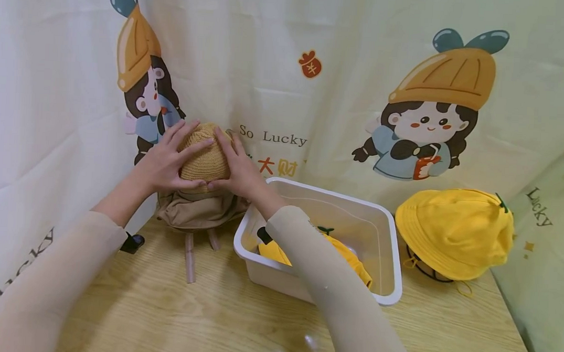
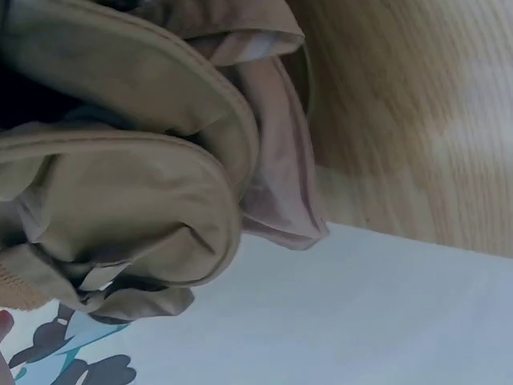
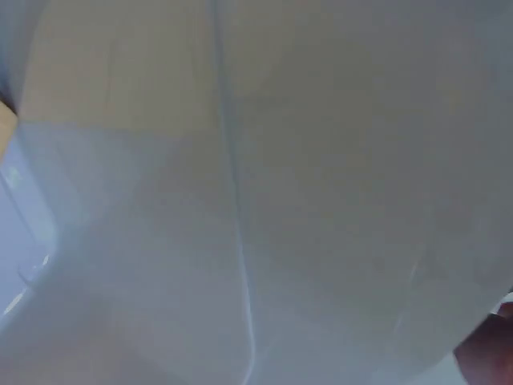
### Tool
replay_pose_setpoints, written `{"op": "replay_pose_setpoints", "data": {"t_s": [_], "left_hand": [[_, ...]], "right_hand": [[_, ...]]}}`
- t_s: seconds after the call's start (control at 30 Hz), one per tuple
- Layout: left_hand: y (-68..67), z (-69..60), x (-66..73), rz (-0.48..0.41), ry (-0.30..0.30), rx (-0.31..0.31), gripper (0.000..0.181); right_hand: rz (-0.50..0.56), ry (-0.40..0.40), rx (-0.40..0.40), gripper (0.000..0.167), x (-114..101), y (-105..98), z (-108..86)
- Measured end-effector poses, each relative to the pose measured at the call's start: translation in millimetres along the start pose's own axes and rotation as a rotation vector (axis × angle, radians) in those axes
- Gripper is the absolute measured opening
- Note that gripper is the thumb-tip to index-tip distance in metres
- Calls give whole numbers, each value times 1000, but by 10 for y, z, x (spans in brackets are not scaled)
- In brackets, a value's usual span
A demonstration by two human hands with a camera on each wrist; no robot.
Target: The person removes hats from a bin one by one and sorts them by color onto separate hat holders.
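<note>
In the head view, both hands hold a tan knitted hat point(image 1: 205, 157) on top of a brown backpack point(image 1: 200, 212) against the curtain. My left hand point(image 1: 166, 163) grips the hat's left side, fingers spread above and thumb below. From the other side my right hand point(image 1: 242, 169) grips it the same way, the thumbs nearly meeting. The left wrist view shows the backpack point(image 2: 136, 208) with its top gaping and a bit of the knitted hat point(image 2: 20, 290) at the edge. Mostly the pale tub wall point(image 3: 321, 200) fills the right wrist view, with blurred fingers point(image 3: 487, 353) in a corner.
A white tub point(image 1: 387, 254) with yellow cloth point(image 1: 349, 255) inside stands right of the backpack, beneath my right forearm. Farther right, a yellow bucket hat point(image 1: 454, 231) sits on a dark wire stand. Printed curtains point(image 1: 341, 121) border the wooden table point(image 1: 209, 320).
</note>
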State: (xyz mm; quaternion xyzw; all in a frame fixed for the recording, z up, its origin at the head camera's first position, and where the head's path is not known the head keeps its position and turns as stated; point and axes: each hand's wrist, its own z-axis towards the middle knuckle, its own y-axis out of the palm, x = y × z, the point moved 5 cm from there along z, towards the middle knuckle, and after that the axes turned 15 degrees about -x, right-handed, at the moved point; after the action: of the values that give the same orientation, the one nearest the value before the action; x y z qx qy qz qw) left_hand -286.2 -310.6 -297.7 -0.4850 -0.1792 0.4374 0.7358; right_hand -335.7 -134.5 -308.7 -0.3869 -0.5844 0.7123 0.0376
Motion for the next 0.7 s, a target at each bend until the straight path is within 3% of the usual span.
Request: {"op": "replay_pose_setpoints", "data": {"t_s": [0.13, 0.37, 0.53, 0.7], "left_hand": [[50, -1, 22, -20, 26, -22, 85], [112, -5, 70, -10, 0, -48, 85], [-67, 11, 120, 5, -22, -6, 83], [-329, 114, 313, -2, -15, 44, 83]], "right_hand": [[13, 18, -44, 127, 32, 40, 15], [12, 21, -71, 125, 108, 50, -61], [-6, -33, -54, 121, 127, -124, -201], [-8, -64, 32, 112, 217, -413, -453]]}}
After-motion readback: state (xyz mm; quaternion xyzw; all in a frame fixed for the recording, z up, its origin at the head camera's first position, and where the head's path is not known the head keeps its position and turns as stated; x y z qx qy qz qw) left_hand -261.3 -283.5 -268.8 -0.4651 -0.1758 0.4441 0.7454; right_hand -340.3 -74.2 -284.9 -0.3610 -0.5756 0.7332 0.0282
